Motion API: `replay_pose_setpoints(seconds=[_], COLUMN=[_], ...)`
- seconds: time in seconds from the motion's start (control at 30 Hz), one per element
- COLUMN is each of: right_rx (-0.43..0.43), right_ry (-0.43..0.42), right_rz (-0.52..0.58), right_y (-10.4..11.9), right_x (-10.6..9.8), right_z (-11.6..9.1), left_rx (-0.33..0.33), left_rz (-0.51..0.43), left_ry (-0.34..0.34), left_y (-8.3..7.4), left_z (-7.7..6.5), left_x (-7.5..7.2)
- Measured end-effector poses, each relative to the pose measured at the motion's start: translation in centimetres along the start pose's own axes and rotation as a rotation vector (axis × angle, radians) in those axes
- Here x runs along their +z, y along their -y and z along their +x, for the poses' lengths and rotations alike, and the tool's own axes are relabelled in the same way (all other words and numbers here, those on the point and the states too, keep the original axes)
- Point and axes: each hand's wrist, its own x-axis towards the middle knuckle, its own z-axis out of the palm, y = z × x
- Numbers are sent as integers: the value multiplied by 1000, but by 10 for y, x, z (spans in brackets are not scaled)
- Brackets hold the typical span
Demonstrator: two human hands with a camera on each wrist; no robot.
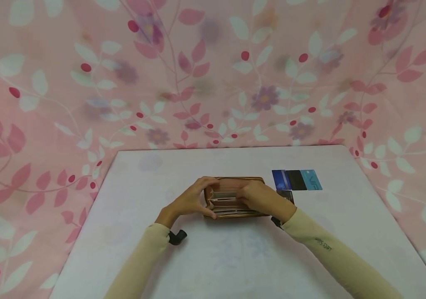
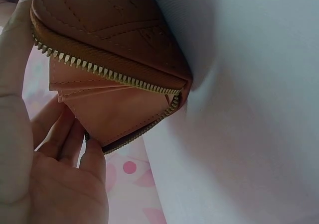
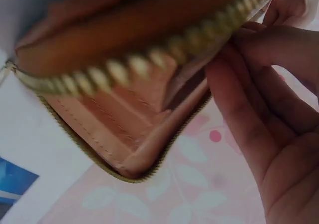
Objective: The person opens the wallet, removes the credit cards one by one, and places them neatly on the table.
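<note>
A brown zip-around wallet (image 1: 235, 215) stands unzipped on the white table, its pleated compartments facing up. My left hand (image 1: 190, 198) holds its left end, thumb on the near side and fingers over the far side, spreading it. Brass zip teeth and stitched inner panels (image 2: 114, 112) show in the left wrist view. My right hand (image 1: 260, 197) reaches into the right part of the wallet with bent fingers. In the right wrist view, its thumb and fingers come together at an inner divider (image 3: 164, 92); the fingertips are hidden there, and I cannot tell what they pinch.
To the right of the wallet lie a blue card (image 1: 281, 180), a black card (image 1: 296, 180) and a light blue VIP card (image 1: 311, 180) in a row. Another dark card (image 1: 289, 195) shows partly behind the right wrist. Pink floral cloth (image 1: 213, 83) hangs behind the table.
</note>
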Motion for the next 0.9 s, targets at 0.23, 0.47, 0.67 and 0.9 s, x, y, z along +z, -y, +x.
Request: replay_pose_setpoints(seconds=[0.23,0.47,0.67,0.9], right_rx=[-30,33,37,37], right_ry=[-3,-7,-27,-13], right_rz=[-59,-111,-180,-231], right_y=[6,9,12,14], right_x=[2,7,9,8], right_z=[4,9,15,19], left_rx=[-17,-18,-3,4], left_rz=[2,18,16,7], left_ry=[12,16,6,17], left_y=[0,3,3,4], left_z=[0,0,0,1], left_x=[0,0,-1,0])
